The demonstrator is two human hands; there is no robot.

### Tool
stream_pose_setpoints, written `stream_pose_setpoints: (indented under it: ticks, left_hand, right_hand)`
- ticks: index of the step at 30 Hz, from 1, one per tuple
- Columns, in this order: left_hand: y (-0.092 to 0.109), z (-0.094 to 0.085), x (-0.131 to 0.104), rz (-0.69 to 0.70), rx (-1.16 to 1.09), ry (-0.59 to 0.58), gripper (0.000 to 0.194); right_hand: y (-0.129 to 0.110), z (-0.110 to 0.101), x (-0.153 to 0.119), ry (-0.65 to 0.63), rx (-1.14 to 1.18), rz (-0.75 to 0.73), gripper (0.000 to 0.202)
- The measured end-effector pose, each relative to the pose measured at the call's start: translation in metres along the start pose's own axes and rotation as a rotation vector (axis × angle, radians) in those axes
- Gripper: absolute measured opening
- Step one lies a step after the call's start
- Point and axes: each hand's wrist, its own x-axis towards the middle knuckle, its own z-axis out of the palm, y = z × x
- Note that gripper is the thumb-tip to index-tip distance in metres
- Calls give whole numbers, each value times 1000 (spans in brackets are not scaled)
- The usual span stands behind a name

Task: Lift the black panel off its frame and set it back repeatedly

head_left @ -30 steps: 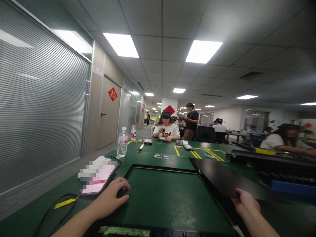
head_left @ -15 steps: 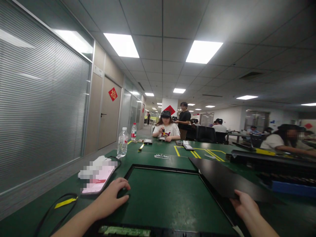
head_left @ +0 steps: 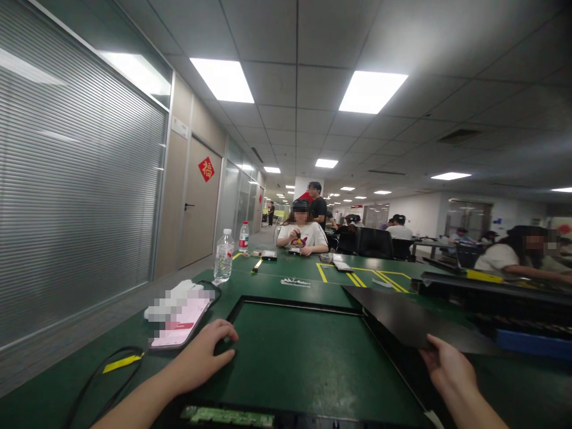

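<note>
Pinching the panel (head_left: 402, 319) in my right hand (head_left: 453, 366), I watch it slant along the right side of the frame (head_left: 304, 305). My left hand (head_left: 208, 357) lies half-curled at the frame's left side; whether it grips, I cannot tell. Left of the frame, a phone (head_left: 190, 319) rests on the desk (head_left: 254, 283).

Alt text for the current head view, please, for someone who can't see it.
A person's right hand holds a dark, flat panel at the right side of a black rectangular frame on a green table; the left hand is at the frame's left side. A phone and bottles are farther left, and a co-worker sits opposite.
</note>
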Motion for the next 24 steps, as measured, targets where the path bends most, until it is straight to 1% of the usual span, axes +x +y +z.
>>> stream_pose_setpoints:
  ticks: [4, 6, 9, 12, 15, 18, 20, 22, 24]
  left_hand:
    - [0, -1, 1, -20, -3, 18, 23]
    - [0, -2, 1, -30, -5, 36, 24]
    - [3, -3, 2, -48, -28, 83, 29]
    - [7, -6, 4, -121, -104, 145, 35]
    - [8, -9, 7, -213, -227, 199, 40]
    - [5, -9, 10, -268, -418, 241, 43]
    - [4, -8, 11, -329, -646, 244, 46]
    - [5, -8, 11, -379, -900, 217, 46]
    - [9, -10, 10, -395, -1082, 165, 44]
  right_hand:
    - [-8, 10, -22, 6, -35, -23, 27]
    - [-12, 15, -35, -29, -55, -7, 24]
    - [-18, 22, -53, -119, -36, 27, 18]
    - [-24, 24, -62, -169, -76, 75, 13]
    - [-26, 23, -63, -205, -150, 103, 11]
    - [-25, 20, -60, -283, -206, 152, 10]
    - [-23, 18, -59, -342, -230, 181, 10]
    - [-23, 17, -60, -384, -251, 203, 9]
    - [-24, 17, -64, -419, -275, 214, 8]
